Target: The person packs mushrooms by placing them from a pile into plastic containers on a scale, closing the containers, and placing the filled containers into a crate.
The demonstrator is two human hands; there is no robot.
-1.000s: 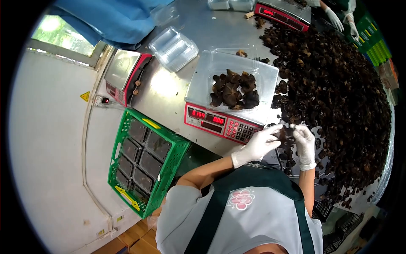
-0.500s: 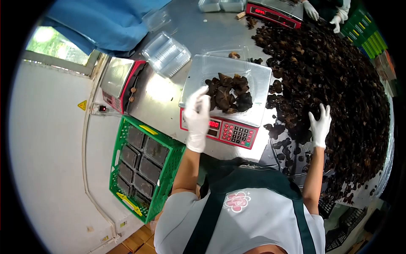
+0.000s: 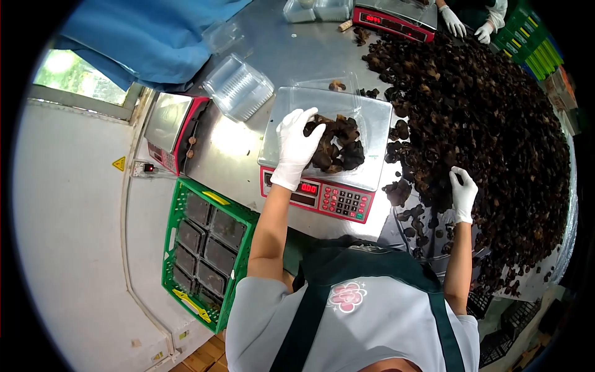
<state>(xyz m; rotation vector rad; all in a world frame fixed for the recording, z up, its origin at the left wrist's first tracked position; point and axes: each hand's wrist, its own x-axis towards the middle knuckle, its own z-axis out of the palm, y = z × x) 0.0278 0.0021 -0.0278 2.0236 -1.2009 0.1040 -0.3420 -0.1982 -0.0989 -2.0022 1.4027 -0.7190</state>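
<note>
Dark brown wood ear mushrooms (image 3: pixel 338 146) lie in a clear plastic box on the metal pan of a red scale (image 3: pixel 316 197). My left hand (image 3: pixel 296 146), in a white glove, reaches in from the box's left side. Its thumb and fingers close around a dark mushroom at the heap's edge. Over the near-left part of a big spread of loose wood ear mushrooms (image 3: pixel 496 136) is my right hand (image 3: pixel 463 197), also gloved. Its fingers are curled with thumb and forefinger near each other; whatever they hold is too dark to make out.
Stacked clear plastic boxes (image 3: pixel 238 87) stand beyond the scale's left corner. A green crate (image 3: pixel 176 214) of filled boxes is at lower left. Another red scale (image 3: pixel 176 133) stands by the wall, a third (image 3: pixel 396 25) at the back. A co-worker's gloved hands (image 3: pixel 453 22) are at the far side.
My left hand has moved from above the box's edge onto the mushrooms, its fingers closing. My right hand's spread fingers have curled in over the loose mushrooms.
</note>
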